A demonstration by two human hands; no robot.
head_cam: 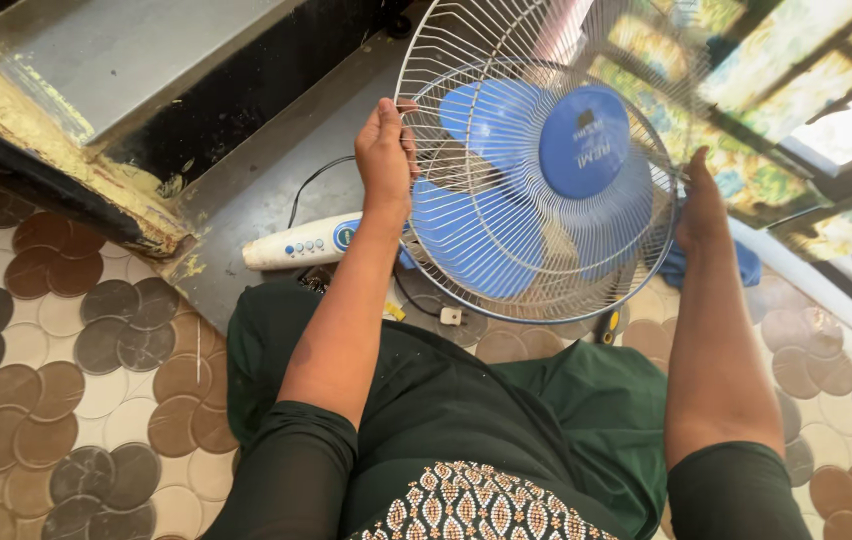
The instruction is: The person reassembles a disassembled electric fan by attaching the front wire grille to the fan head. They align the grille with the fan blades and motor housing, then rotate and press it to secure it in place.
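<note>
Lap: dark green garment (466, 420), at 6 o'clock.
Left hand (386, 150): grip curled over fan guard (536, 160) rim, 9 o'clock side.
Right hand (701, 205): flat against rim at 3 o'clock; finger closure hidden.
Blades (476, 225): blue, behind guard.
Floor: white control stem (301, 243), 8 o'clock of guard.

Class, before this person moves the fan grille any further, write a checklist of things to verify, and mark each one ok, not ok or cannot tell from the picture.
1. Left hand grips the rim of the front grille: ok.
2. Right hand rests on the opposite rim: ok.
3. Blue blades at rest: cannot tell.
4. Fan unplugged: cannot tell; a black cord runs out of sight.
5. Grille clips released: cannot tell.
6. Floor under the fan free of loose things: not ok; a white control stem and a blue cloth lie there.
</note>
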